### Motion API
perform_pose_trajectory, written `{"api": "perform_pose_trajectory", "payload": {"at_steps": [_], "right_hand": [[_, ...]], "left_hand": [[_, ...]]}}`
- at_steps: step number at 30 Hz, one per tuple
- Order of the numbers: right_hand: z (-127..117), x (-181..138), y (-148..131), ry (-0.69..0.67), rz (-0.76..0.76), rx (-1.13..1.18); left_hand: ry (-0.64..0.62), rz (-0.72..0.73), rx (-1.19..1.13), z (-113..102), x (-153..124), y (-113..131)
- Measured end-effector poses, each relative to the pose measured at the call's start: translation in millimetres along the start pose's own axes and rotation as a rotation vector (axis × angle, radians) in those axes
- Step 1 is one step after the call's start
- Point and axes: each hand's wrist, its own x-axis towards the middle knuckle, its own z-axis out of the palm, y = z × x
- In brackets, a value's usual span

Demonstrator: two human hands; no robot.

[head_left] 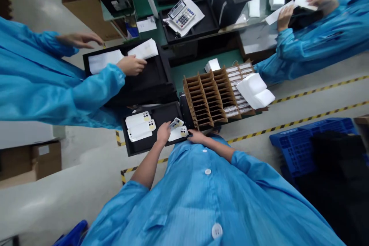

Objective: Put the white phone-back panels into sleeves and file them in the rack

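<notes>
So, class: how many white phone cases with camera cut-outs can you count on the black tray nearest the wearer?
5: three side by side at the tray's left, two between the left hand and right hand at. More may be hidden beneath.

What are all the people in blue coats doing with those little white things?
The person wearing the camera has both hands on white phone cases: the left hand and right hand hold a few over a black tray where more cases lie. Beside it stands a cardboard divider box, partly filled. Two co-workers handle white sheets nearby.
</notes>
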Motion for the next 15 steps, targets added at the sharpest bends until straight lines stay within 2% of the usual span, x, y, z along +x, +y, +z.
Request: {"api": "perform_pose_trajectory", "payload": {"at_steps": [2, 4, 7, 11, 15], "right_hand": [[-12.5, -20.2, -1.9, 0.007, -0.068, 0.024], [-28.3, -42.6, -4.6, 0.002, -0.176, 0.11], [-58.4, -75.7, -6.7, 0.01, -0.317, 0.308], [-103.7, -118.5, 3.9, 0.046, -0.339, 0.42], [-144.7, -153.8, 35.0, 0.116, -0.269, 0.526]], "left_hand": [[-0.005, 0.058, -0.074, -16.0, -7.8, -2.4], [-0.014, 0.176, -0.265, -30.3, -15.0, 1.0], [-0.102, 0.339, -0.472, -44.7, -16.4, 27.3], [-0.194, 0.515, -0.558, -53.8, -7.3, 106.0], [-0.219, 0.662, -0.529, -52.5, 0.1, 195.0]]}}
